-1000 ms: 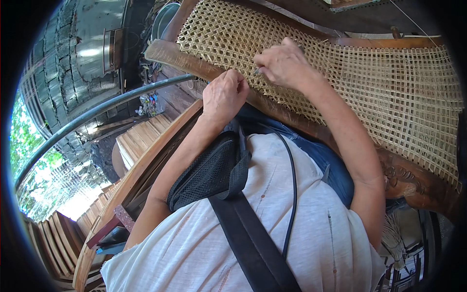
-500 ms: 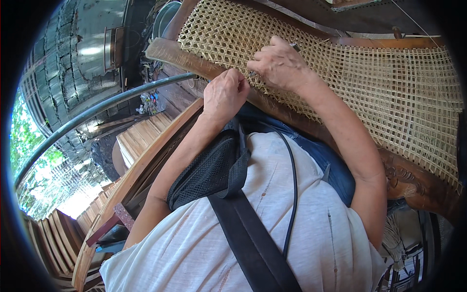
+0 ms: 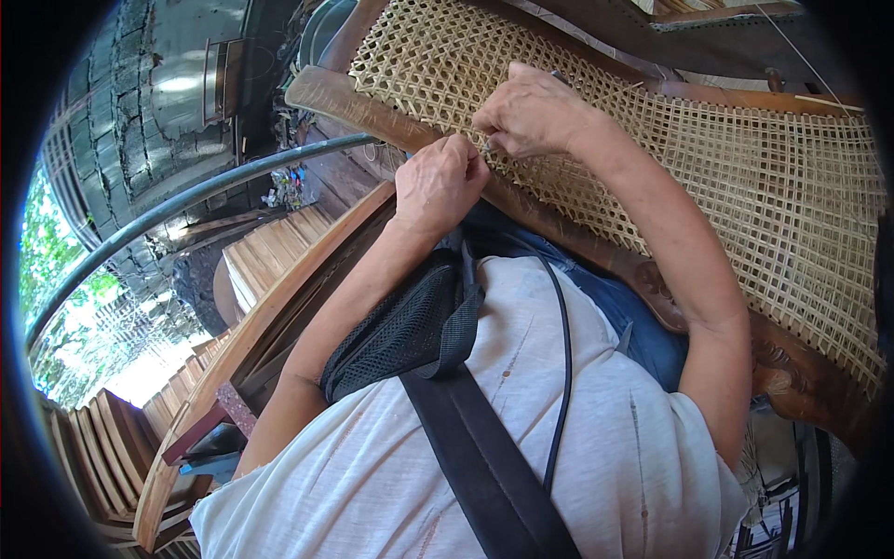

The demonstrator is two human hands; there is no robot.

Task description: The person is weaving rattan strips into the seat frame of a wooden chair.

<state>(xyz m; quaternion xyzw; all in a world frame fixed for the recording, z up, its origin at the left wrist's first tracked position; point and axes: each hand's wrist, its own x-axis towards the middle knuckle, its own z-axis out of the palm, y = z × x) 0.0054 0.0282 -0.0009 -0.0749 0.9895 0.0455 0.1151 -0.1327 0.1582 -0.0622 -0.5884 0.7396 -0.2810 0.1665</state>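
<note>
Yellow woven cane (image 3: 703, 158) stretches over a long wooden frame (image 3: 377, 114) in front of the person, from the top middle of the view across to the right side. Near the hands its holes are small and close; farther right they look like little squares.

The left hand (image 3: 433, 182) is curled up at the near edge of the frame, with its fingers tucked in. Whether it pinches a strip cannot be told. The right hand (image 3: 531, 112) is closed around a small thin tool (image 3: 558, 77), just over the cane. The two hands are side by side, and it is hard to tell if they touch.

The step in hand looks like fixing the weave close to the frame. The next move seems to call for a steady left hand and a small, gentle push or pull with the tool, so that no strip snaps.

A black mesh pouch (image 3: 396, 321) sits by the left arm, on a wide black strap (image 3: 484, 466); what is in it does not show. At the top left is a round green thing (image 3: 321, 37), maybe a tub, too cut off to see inside.
</note>
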